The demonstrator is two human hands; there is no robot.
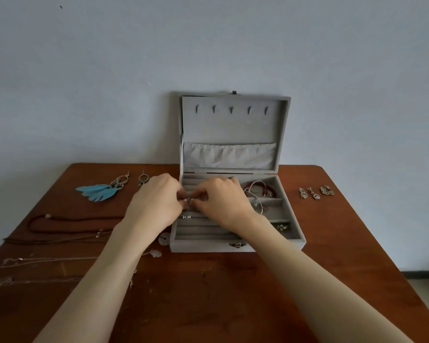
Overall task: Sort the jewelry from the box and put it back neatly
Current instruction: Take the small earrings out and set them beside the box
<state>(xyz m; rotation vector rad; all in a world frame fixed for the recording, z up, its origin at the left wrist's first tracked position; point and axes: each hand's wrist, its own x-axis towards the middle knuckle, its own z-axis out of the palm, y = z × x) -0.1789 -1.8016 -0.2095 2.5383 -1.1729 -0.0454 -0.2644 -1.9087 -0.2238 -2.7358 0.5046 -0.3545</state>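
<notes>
One brown wooden table (233, 293) against a plain pale wall (84, 70).

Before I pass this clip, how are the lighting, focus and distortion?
Head view: dim, flat light, no glare; wide-angle bend at the table edges; the small piece pinched between left hand and right hand over the box is too small and soft to identify.

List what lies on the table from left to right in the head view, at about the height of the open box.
Blue feather earring → silver drop earring → left hand → right hand over the ring rolls of the grey jewelry box → red bead bracelet in the box → small silver earrings on the table.
</notes>
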